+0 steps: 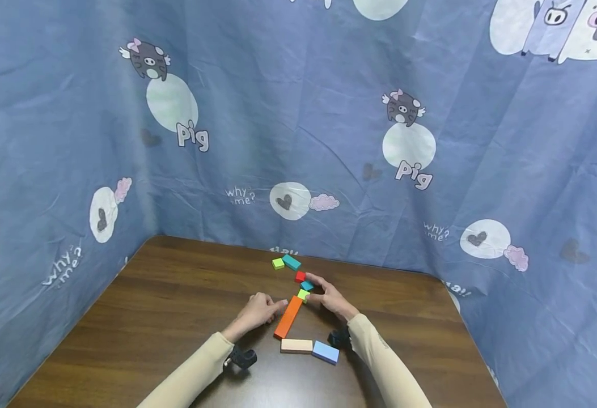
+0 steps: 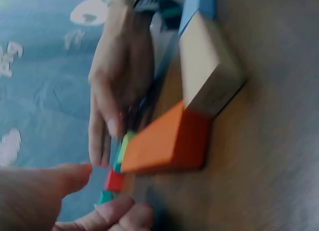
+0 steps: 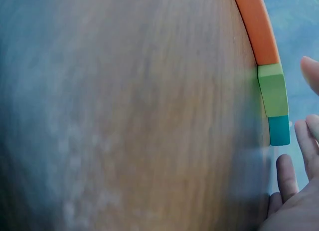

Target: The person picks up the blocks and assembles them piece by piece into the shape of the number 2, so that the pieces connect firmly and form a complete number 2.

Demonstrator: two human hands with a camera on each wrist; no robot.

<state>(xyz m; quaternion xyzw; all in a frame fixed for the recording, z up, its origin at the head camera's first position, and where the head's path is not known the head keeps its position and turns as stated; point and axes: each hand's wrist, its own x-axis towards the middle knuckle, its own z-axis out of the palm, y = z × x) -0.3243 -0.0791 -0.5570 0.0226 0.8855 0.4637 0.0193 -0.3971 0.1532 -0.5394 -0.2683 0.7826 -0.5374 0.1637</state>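
Observation:
My left hand (image 1: 258, 310) is just left of a long orange block (image 1: 288, 317), its thumb pointing toward the block's far end. In the left wrist view a gap shows between its thumb and loosely bent fingers, with nothing held. On the other side, my right hand (image 1: 331, 300) reaches over a row of small blocks with fingers extended. Its thumb is right at a lime block (image 1: 303, 294), and its index fingertip is close to a red block (image 1: 300, 276). Between these two sits a teal block (image 1: 306, 285). The lime block adjoins the orange block's far end.
Nearer me, a beige block (image 1: 296, 346) and a blue block (image 1: 326, 352) lie end to end by the orange block's near end. Farther back are another lime block (image 1: 278, 263) and a longer teal block (image 1: 291, 262). A printed blue cloth (image 1: 298, 141) hangs behind the wooden table (image 1: 165, 294).

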